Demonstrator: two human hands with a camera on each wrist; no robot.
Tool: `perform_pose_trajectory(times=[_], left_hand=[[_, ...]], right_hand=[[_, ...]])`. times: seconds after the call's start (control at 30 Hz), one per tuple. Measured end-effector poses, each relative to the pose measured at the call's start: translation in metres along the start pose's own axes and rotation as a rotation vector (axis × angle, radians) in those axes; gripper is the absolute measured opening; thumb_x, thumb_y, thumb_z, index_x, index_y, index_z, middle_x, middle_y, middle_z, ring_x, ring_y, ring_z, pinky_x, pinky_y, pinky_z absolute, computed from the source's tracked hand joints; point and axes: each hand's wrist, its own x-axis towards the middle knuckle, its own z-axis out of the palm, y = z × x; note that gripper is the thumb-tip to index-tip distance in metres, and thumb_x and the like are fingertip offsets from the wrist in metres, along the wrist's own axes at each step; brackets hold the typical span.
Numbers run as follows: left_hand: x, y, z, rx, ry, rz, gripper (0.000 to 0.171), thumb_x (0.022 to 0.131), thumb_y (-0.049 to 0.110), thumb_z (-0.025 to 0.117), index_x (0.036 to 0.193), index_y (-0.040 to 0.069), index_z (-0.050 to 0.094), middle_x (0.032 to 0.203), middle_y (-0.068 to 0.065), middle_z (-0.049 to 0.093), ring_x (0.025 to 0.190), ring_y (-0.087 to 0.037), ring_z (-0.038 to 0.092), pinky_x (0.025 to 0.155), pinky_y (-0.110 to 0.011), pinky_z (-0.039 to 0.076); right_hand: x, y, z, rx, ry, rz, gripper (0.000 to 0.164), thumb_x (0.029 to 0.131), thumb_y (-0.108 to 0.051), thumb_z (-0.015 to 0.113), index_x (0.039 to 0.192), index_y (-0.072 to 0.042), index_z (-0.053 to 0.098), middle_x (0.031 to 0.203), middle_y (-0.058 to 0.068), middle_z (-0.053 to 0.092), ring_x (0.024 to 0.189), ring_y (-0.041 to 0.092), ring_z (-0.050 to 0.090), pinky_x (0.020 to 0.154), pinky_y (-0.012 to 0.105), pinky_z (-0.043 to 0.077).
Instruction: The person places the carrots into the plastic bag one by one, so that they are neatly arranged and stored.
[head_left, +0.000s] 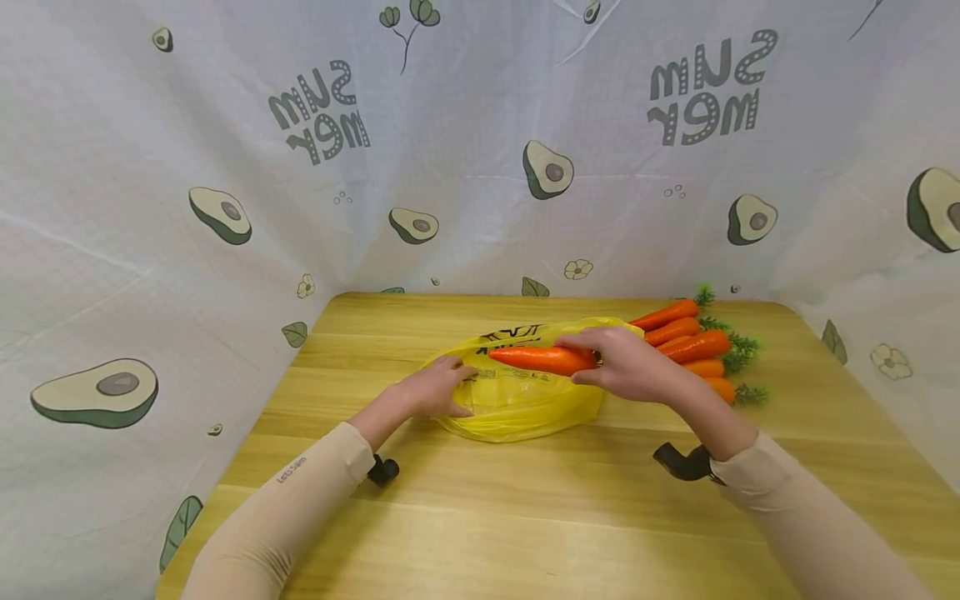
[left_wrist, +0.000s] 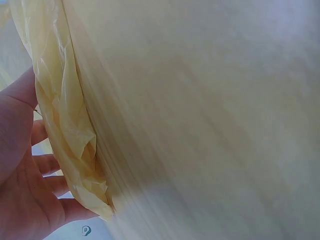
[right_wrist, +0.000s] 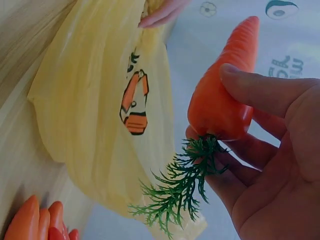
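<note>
An orange carrot [right_wrist: 225,85] with a green leafy top [right_wrist: 185,170] is pinched between the thumb and fingers of my right hand [head_left: 626,362]. Its tip points left, above the mouth of a yellow plastic bag [head_left: 510,421] lying on the table. At the bag's left end, my left hand [head_left: 435,387] reaches into the opening with thumb and fingers spread against the plastic. Its fingertips are hidden behind the bag's edge in the left wrist view. The bag's printed side [right_wrist: 100,110] faces the right wrist camera.
Several more carrots [head_left: 701,346] lie in a pile at the bag's right, leafy tops outward. The wooden table [head_left: 525,517] ends at a white cloth [head_left: 480,108] printed with avocados. Black curved pieces [head_left: 682,462] show beside both wrists.
</note>
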Motion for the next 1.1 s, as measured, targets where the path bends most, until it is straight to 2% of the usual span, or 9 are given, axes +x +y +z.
perform_pose_trajectory(times=[0.13,0.43,0.63,0.87,1.1], left_hand=[[0.001,0.000,0.000,0.000,-0.002,-0.001,0.080,0.089,0.050,0.074,0.155,0.018,0.041,0.159,-0.016,0.035,0.147,-0.033,0.034,0.117,-0.048,0.037],[0.001,0.001,-0.001,0.014,-0.012,0.001,0.080,0.089,0.050,0.073,0.155,0.017,0.041,0.159,-0.017,0.035,0.147,-0.034,0.034,0.117,-0.048,0.037],[0.001,0.002,-0.001,0.008,-0.019,0.000,0.080,0.089,0.048,0.074,0.155,0.017,0.041,0.160,-0.018,0.033,0.149,-0.035,0.031,0.118,-0.049,0.035],[0.000,0.001,-0.002,0.005,-0.028,0.004,0.079,0.090,0.046,0.074,0.155,0.018,0.041,0.160,-0.018,0.031,0.149,-0.034,0.030,0.118,-0.047,0.036],[0.000,0.001,-0.002,0.024,-0.049,0.008,0.077,0.092,0.045,0.072,0.157,0.021,0.039,0.162,-0.016,0.029,0.150,-0.033,0.030,0.118,-0.048,0.036]], right_hand=[[0.010,-0.001,0.005,0.007,-0.004,0.009,0.056,0.087,-0.017,0.080,0.139,-0.012,0.062,0.116,0.004,0.070,0.089,0.019,0.057,0.074,0.035,0.047],[0.029,0.006,0.021,-0.054,-0.033,0.001,0.054,0.088,-0.015,0.078,0.140,-0.011,0.062,0.122,0.009,0.070,0.093,0.021,0.061,0.078,0.038,0.048],[0.040,0.014,0.029,-0.138,-0.034,0.048,0.055,0.088,-0.019,0.079,0.141,-0.015,0.062,0.125,0.008,0.069,0.111,0.027,0.063,0.095,0.055,0.038],[0.049,0.027,0.036,-0.158,-0.012,0.103,0.056,0.089,-0.018,0.078,0.142,-0.017,0.061,0.132,0.009,0.067,0.121,0.031,0.061,0.102,0.063,0.032],[0.054,0.040,0.045,-0.254,-0.025,0.119,0.054,0.090,-0.015,0.075,0.142,-0.016,0.060,0.135,0.014,0.065,0.126,0.036,0.059,0.106,0.076,0.026]])
